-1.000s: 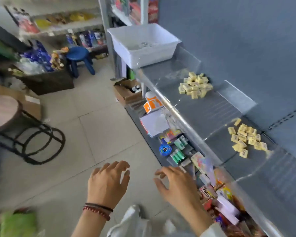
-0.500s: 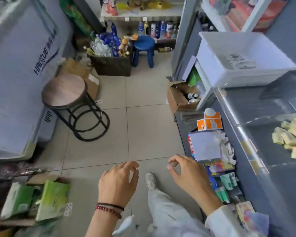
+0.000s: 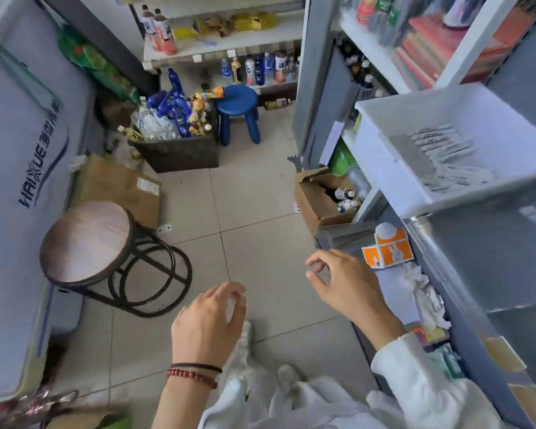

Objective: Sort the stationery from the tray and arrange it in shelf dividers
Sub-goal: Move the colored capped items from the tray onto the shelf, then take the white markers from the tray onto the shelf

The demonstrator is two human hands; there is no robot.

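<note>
1. Hands at lower centre, left hand (image 3: 206,323) and right hand (image 3: 350,286), hold nothing, fingers loosely curled.
2. Pale pens (image 3: 440,144) lie in white plastic tray (image 3: 384,162), right of frame.
3. Likely between picks; next, reach into tray.

I see a pale tiled floor (image 3: 254,212). At left, a round wood-topped stool (image 3: 85,241) on a black metal frame stands beside a grey cabinet (image 3: 19,150). At the back: a blue plastic stool (image 3: 237,102), a dark crate of bottles (image 3: 180,150) and white shelving (image 3: 223,46).
</note>
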